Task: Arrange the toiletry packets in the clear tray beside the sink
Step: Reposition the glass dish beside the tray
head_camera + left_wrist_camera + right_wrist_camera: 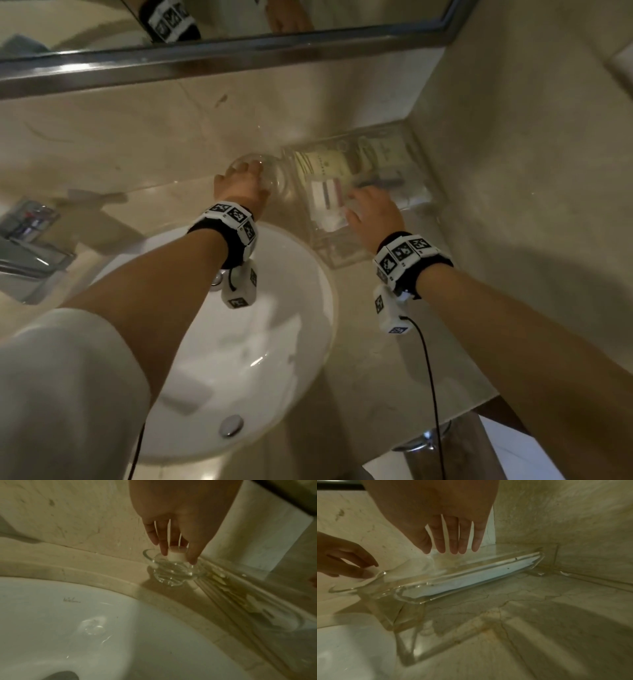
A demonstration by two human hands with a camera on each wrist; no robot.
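A clear tray (334, 258) sits in the counter corner right of the sink. It holds beige packets (323, 164), a striped white packet (327, 195) and a plain white packet (329, 219). My right hand (366, 205) hovers over the tray's near half with fingers straight and holding nothing; the right wrist view shows the same right hand (452, 550) above the tray (471, 574). My left hand (241, 181) reaches into a small clear glass dish (270, 174) left of the tray. There the left hand (178, 558) pinches a small white round piece (176, 553) above the dish (171, 572).
A white sink basin (274, 342) lies below my arms, with a chrome faucet (30, 240) at the left. Marble walls close the corner behind and right of the tray. A mirror frame (239, 51) runs above. The counter's front edge (479, 404) is at lower right.
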